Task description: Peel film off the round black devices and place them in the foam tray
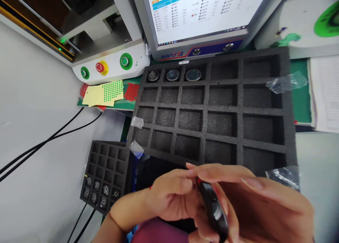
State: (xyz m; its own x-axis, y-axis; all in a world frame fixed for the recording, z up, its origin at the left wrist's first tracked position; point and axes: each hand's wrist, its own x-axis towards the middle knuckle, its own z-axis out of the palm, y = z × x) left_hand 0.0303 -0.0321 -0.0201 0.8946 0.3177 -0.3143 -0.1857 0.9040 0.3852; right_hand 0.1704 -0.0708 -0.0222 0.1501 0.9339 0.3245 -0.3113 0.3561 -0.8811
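Note:
Both hands meet at the bottom right of the head view around a dark, glossy, rounded object, seen almost edge-on. My left hand comes in from the lower left, its fingers bent against the object's left side. Over its top and right side curl the fingers of my right hand. Beyond the hands lies a large black foam tray with square compartments. Three round watch-like pieces sit in its far row: one at the left, one beside it, and a third.
A smaller foam tray with several small parts stands at the lower left. Behind are a monitor and a machine panel with buttons. Yellow sticker sheets lie near the panel. Clear tape sticks to the large tray; papers are at right.

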